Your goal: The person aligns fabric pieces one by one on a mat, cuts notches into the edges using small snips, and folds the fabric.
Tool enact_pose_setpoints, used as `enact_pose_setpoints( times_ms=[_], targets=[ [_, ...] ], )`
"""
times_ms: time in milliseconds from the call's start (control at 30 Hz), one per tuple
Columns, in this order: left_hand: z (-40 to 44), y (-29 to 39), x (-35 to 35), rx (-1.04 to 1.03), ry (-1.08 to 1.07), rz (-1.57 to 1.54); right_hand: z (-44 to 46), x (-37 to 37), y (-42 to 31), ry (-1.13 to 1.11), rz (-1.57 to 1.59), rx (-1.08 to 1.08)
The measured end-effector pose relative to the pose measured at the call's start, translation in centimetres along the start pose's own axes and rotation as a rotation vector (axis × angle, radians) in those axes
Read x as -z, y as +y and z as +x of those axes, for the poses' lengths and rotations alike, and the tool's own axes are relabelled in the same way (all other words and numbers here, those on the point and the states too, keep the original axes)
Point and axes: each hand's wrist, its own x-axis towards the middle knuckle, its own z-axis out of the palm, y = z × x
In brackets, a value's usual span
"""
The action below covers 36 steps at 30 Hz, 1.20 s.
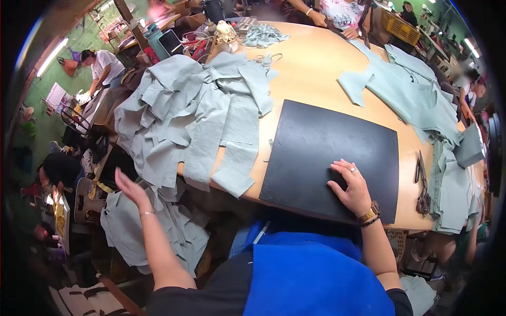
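1. Head view: right hand rests, fingers loosely spread, on the black board at the near edge of the table.
2. Left hand, empty, fingers extended, is near the grey-green cloth pile.

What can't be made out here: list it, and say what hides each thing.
In the head view:
Tabletop beneath the black mat: covered by it.
Palm of the right hand: hidden by its back.
Lower pieces in the big cloth pile: upper pieces cover them.
Details of the wall chart: too small.
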Motion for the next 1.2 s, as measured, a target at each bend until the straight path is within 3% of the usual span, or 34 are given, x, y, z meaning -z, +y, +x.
enact_pose_setpoints(
  times_ms=[67, 100, 167, 233, 300, 367, 467, 567, 600, 733, 867, 967, 1133, 1200],
  targets=[
    [0.7, 5.6, -4.2, -0.077, -0.246, -0.161, 0.0, -0.1, 0.0, 0.006, 0.001, 0.001],
    [0.2, 9.2, -6.5, -0.223, -0.338, -0.083, 0.0, -0.1, 0.0, 0.01, 0.001, 0.001],
    [-2.7, 14.6, -11.8, -0.228, -0.585, -0.189, -0.1, -0.1, 0.1, 0.016, 0.009, 0.001],
    [-5.7, 18.0, -16.9, -0.427, -0.789, -0.126, -0.1, -0.1, 0.3, 0.015, 0.022, 0.003],
    [-9.2, 21.5, -21.2, -0.407, -0.869, -0.013, -0.1, -0.1, 0.3, 0.022, 0.028, 0.002],
    [-11.9, 23.4, -25.3, -0.476, -0.793, 0.254, -0.1, -0.1, 0.4, 0.04, 0.082, 0.003],
    [-13.2, 25.4, -28.5, -0.384, -0.87, 0.46, -0.1, -0.1, 0.6, 0.041, 0.061, -0.001],
    [-13.6, 24.1, -32.3, -0.082, -0.847, 0.143, -0.1, -0.1, 0.8, 0.039, 0.089, 0.007],
    [-13.7, 25.2, -32.0, -0.108, -0.728, -0.003, 0.0, 0.1, 1.0, 0.038, 0.106, 0.002],
    [-15.2, 28.7, -29.9, -0.244, -0.643, -0.527, 0.0, 0.1, 1.1, 0.064, 0.181, -0.032],
    [-18.1, 28.9, -26.5, -0.514, -0.698, -0.639, -0.1, 0.2, 1.2, 0.114, 0.286, -0.066],
    [-19.5, 29.8, -22.2, -0.64, -0.84, -0.521, -0.2, -0.1, 1.8, 0.167, 0.291, -0.046],
    [-20.7, 30.0, -17.9, -0.716, -1.052, -0.616, 0.8, -0.9, 1.1, 0.246, 0.248, -0.086],
    [-20.9, 29.5, -17.2, -0.73, -1.129, -0.649, 2.6, -1.5, 0.6, 0.154, 0.105, -0.084]
  ],
)
